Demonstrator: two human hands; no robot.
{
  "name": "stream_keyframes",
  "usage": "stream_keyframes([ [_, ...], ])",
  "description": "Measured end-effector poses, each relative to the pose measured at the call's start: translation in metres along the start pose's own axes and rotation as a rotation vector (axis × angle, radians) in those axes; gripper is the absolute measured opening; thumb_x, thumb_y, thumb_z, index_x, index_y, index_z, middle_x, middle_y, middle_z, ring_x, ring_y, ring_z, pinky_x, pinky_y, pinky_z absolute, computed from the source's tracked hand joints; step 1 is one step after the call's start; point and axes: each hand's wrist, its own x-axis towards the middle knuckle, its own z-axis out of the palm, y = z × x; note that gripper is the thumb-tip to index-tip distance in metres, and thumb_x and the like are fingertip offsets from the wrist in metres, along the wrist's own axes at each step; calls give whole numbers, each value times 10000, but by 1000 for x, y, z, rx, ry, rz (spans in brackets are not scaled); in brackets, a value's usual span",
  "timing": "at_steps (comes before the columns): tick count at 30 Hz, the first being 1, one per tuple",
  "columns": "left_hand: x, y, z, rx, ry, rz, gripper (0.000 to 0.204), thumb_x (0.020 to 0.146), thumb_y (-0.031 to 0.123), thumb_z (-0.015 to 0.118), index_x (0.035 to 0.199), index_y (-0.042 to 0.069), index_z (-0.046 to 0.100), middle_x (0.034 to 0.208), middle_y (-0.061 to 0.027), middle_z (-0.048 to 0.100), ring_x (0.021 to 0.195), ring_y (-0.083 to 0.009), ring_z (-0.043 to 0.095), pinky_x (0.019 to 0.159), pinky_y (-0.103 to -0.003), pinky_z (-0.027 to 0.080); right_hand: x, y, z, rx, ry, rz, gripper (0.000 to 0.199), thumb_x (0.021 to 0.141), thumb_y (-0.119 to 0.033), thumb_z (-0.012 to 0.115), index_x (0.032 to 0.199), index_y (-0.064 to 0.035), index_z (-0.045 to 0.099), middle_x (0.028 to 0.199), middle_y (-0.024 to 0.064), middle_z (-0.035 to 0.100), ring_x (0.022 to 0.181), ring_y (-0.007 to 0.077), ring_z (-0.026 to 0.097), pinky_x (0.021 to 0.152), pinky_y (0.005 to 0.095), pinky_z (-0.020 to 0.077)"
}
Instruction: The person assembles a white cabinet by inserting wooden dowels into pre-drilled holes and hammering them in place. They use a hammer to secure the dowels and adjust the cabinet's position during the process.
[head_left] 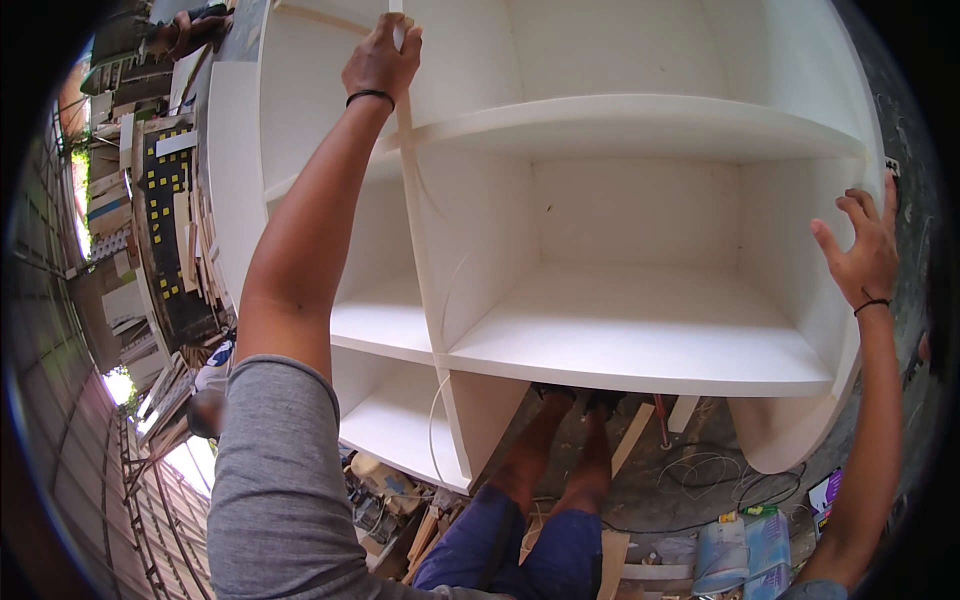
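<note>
A large white shelf unit (640, 375) with several open compartments fills the middle. My left hand (383, 62) reaches to the far part of its upright divider (408, 190), fingers closed at the front edge. Something small and pale shows between thumb and fingers; I cannot make out what it is. A thin pale strip (433, 425) dangles in a loose curve along the divider's lower part. At the right, my right hand (862, 250) is open with fingers spread, beside the unit's right side panel (846, 330). Whether it touches the panel I cannot tell.
My legs (530, 450) stand at the unit's near side. Cables (700, 470), wood strips (632, 440) and blue plastic packs (745, 550) lie on the floor nearby. Stacked boards (195, 230) are at the left. Another person (207, 410) is at the left behind my arm.
</note>
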Motion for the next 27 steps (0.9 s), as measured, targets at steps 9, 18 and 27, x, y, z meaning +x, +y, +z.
stream_keyframes([
  [9, 28, 12, -2, 113, -36, -196, 434, 911, 543, 490, 1218, 242, 549, 1004, -101, 712, 970, -322, 670, 803, -443, 516, 0, -4, -6, 40, -16, 22, 460, 782, -451, 757, 1020, -64, 690, 1231, 78, 619, 1447, 321, 255, 1063, 469, 421],
  [18, 11, -2, -14, 90, -55, 35, 499, 892, 597, 503, 1229, 233, 557, 971, -138, 719, 963, -373, 670, 797, -470, 521, -1, 3, 6, -11, 22, 0, 476, 789, -471, 748, 1020, -60, 688, 1231, 89, 619, 1447, 322, 255, 1075, 474, 407],
  [27, -3, -3, -8, 26, 26, 127, 403, 908, 450, 569, 1186, 161, 529, 870, -188, 697, 819, -404, 676, 706, -517, 529, -1, 8, 15, -64, 27, -17, 481, 808, -486, 725, 1047, -72, 681, 1264, 73, 602, 1463, 308, 215, 1088, 479, 399],
])
